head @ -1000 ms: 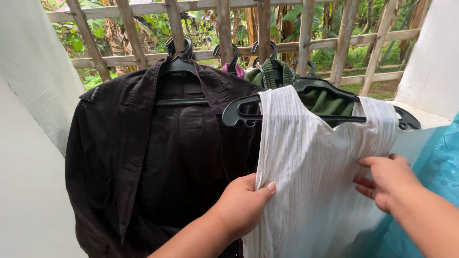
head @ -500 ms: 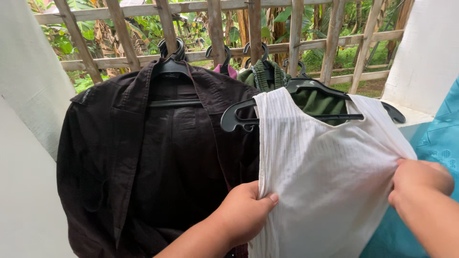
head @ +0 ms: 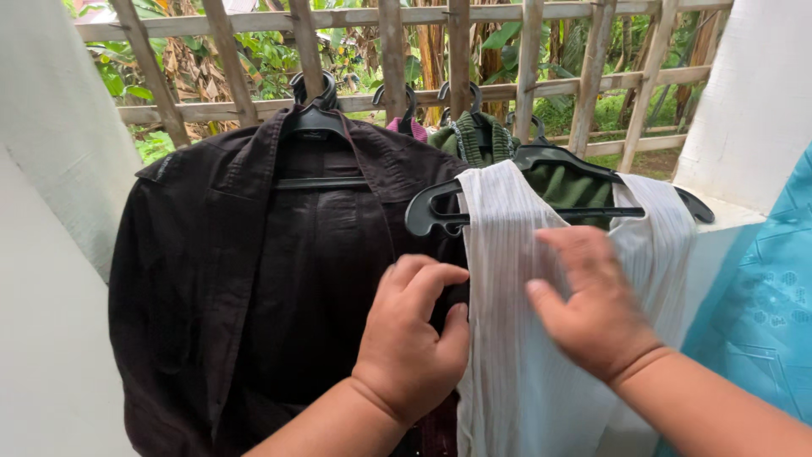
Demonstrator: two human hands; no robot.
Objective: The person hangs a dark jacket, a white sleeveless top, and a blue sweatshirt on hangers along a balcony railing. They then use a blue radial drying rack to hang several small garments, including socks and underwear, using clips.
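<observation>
Your left hand (head: 410, 338) is curling at the left edge of the white ribbed top (head: 516, 355), fingers bent; whether it is pinching the cloth you cannot tell. Your right hand (head: 592, 309) is lying flat and open on the top's front, clasping nothing, and sitting nearer its middle. The top is hanging lengthwise straight down from the black hanger (head: 558, 182) just above both hands. The dark shirt (head: 254, 279) is crowding the left; open room is lying to the right, before the wooden fence (head: 389, 51)
</observation>
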